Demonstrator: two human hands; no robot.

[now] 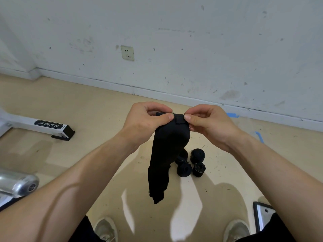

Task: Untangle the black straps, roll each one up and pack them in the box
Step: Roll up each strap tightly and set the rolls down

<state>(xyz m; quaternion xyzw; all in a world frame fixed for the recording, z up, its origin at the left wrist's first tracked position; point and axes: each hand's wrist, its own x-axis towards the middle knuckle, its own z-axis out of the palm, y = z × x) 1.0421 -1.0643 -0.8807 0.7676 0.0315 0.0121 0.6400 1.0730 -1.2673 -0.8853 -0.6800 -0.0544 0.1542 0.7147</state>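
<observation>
Head view, looking down at the floor. At frame centre the left hand (148, 117) and the right hand (209, 124) meet at the top end of one black strap (167, 154). Each hand pinches that end between thumb and curled fingers, the thumbs close together on either side of a small tab (180, 119) on the strap.

The strap is held in the air, clear of the floor (108, 105). Its long axis runs near vertical in the frame, leaning slightly left as it descends. The gripped end points up toward the wall (192, 41); the free end points to lower centre, above and between the shoes (105, 229). The band looks doubled or loosely gathered along its length, though how many layers cannot be told.

Four rolled straps (197, 155) stand in a tight cluster on the floor just right of the hanging strap – one partly hidden behind it.

Judged step: this strap appears untangled, and rolling is about to begin from the tab end. The next move calls for a tight, square first turn, with the hanging length kept flat and fed in evenly so the roll does not skew.

No box can be identified – a framed metallic object (262, 215) at lower right is too cropped to name. A white bar marked BRTW (49, 125) lies at middle left.
</observation>
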